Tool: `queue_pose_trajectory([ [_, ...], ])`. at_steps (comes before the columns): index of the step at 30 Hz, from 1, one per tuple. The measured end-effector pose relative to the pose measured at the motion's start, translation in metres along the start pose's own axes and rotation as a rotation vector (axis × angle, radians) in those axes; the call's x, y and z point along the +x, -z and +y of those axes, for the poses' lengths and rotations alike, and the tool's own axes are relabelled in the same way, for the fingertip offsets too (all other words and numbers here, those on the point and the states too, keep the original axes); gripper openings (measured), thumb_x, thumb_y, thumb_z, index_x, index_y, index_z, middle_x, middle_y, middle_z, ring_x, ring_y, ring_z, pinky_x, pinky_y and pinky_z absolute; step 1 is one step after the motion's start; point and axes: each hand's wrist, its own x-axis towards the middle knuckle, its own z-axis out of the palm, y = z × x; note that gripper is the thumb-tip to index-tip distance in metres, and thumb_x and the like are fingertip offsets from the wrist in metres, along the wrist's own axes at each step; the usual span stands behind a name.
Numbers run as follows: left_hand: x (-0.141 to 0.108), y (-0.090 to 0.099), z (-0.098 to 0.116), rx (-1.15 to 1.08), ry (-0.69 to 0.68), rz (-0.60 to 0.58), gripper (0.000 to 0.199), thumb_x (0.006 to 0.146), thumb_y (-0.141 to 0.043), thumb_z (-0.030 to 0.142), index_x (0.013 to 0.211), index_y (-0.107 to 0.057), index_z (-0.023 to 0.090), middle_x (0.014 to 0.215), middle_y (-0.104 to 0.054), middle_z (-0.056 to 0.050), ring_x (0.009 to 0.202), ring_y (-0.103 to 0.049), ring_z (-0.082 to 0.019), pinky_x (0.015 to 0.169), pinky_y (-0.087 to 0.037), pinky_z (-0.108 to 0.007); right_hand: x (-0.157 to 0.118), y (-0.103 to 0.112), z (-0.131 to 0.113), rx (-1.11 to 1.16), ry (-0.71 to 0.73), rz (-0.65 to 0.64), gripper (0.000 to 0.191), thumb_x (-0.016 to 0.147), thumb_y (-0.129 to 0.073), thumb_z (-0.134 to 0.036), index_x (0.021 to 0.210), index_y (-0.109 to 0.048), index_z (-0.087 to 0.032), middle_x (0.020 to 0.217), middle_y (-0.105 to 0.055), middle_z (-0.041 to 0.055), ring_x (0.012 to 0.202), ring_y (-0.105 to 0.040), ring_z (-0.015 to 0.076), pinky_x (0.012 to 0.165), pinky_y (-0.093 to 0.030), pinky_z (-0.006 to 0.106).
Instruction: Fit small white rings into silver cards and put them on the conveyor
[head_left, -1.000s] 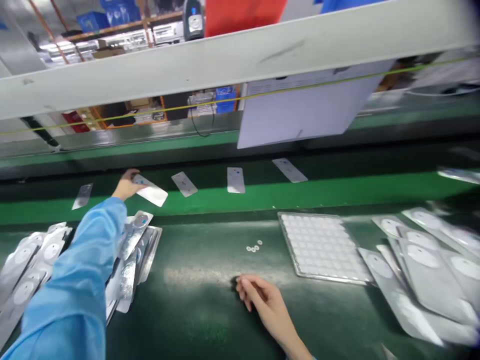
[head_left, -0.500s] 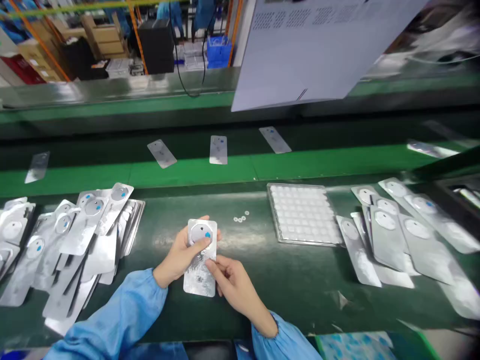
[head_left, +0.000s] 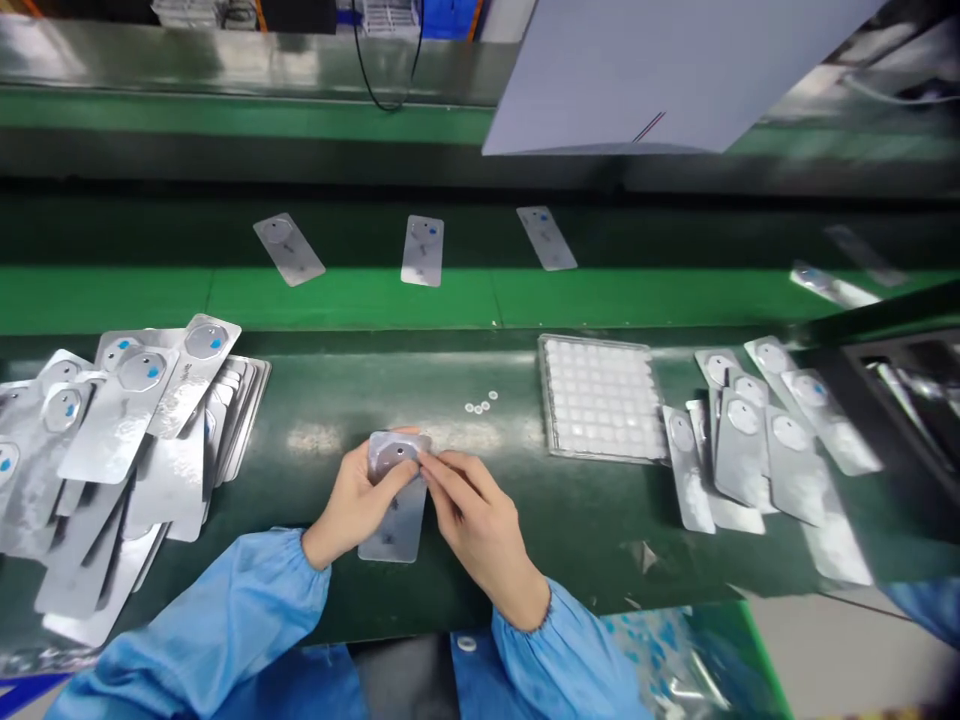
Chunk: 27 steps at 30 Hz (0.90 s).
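Note:
A thin silver rectangular plate [head_left: 394,525] with a round patch near its top is in my left hand [head_left: 362,500]. The left thumb lies over the face at the lower edge of the round patch, and the fingers are behind. My right hand [head_left: 476,515] reaches in from the right. Its thumb and fingertips are pinched together at the right side of the round patch, close to the left thumb. Whatever may be between those fingertips is too small or hidden to make out. No blue mark shows on the held plate now.
Silver plates [head_left: 142,420] with round patches and blue marks are piled at the left; more plates [head_left: 742,450] lie at the right. A clear tray of white pieces [head_left: 600,400] and several small white rings [head_left: 480,405] lie between. Single plates [head_left: 422,250] rest on the green belt [head_left: 360,300].
My right hand has moved from the plate's lower right edge up to its round patch. The blue mark seen earlier there is no longer visible. The camera has tipped downward.

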Motion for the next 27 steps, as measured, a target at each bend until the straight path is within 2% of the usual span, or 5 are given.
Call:
queue_pose_trajectory([
  [10, -0.001, 0.007, 0.001, -0.156, 0.131, -0.059, 0.041, 0.087, -0.063, 0.032, 0.123, -0.076, 0.018, 0.126, -0.076, -0.006, 0.117, -0.068, -0.027, 0.099, -0.052, -0.033, 0.006, -0.004, 0.0, -0.102, 0.055, 0.008, 0.023, 0.107, -0.056, -0.018, 0.114, -0.077, -0.022, 0.101, -0.075, 0.0087, 0.085, -0.075, 0.0185, 0.079, -0.063, 0.028],
  [16, -0.002, 0.005, 0.004, -0.146, 0.128, -0.056, 0.042, 0.087, -0.064, 0.033, 0.123, -0.077, 0.016, 0.13, -0.075, -0.007, 0.125, -0.065, -0.031, 0.107, -0.048, -0.036, 0.009, -0.005, 0.002, -0.17, 0.087, -0.009, 0.02, 0.108, -0.053, -0.021, 0.108, -0.073, -0.019, 0.099, -0.074, 0.0085, 0.081, -0.074, 0.017, 0.064, -0.059, 0.024],
  [21, -0.001, 0.003, 0.005, -0.2, 0.156, 0.002, 0.04, 0.085, -0.067, 0.034, 0.119, -0.078, 0.016, 0.12, -0.079, -0.007, 0.12, -0.068, -0.031, 0.108, -0.048, -0.036, 0.008, -0.011, -0.001, 0.034, 0.14, 0.076, 0.015, 0.105, -0.055, -0.013, 0.105, -0.069, -0.021, 0.098, -0.072, 0.0077, 0.084, -0.072, 0.0181, 0.07, -0.059, 0.027],
  [23, 0.0, 0.003, 0.005, -0.273, 0.198, 0.005, 0.044, 0.083, -0.069, 0.035, 0.121, -0.077, 0.015, 0.111, -0.081, -0.008, 0.112, -0.073, -0.031, 0.103, -0.052, -0.037, 0.004, -0.01, -0.003, 0.202, 0.038, 0.162, 0.014, 0.103, -0.058, -0.013, 0.098, -0.068, -0.021, 0.092, -0.069, 0.0062, 0.082, -0.07, 0.0187, 0.068, -0.059, 0.028],
  [27, 0.0, 0.003, 0.007, -0.424, 0.311, -0.044, 0.058, 0.082, -0.074, 0.04, 0.134, -0.068, 0.014, 0.102, -0.082, -0.011, 0.092, -0.079, -0.033, 0.085, -0.06, -0.04, -0.017, 0.009, 0.006, 0.38, -0.319, 0.376, 0.011, 0.101, -0.062, -0.02, 0.091, -0.066, -0.02, 0.092, -0.063, 0.0052, 0.069, -0.063, 0.0158, 0.051, -0.051, 0.025],
])
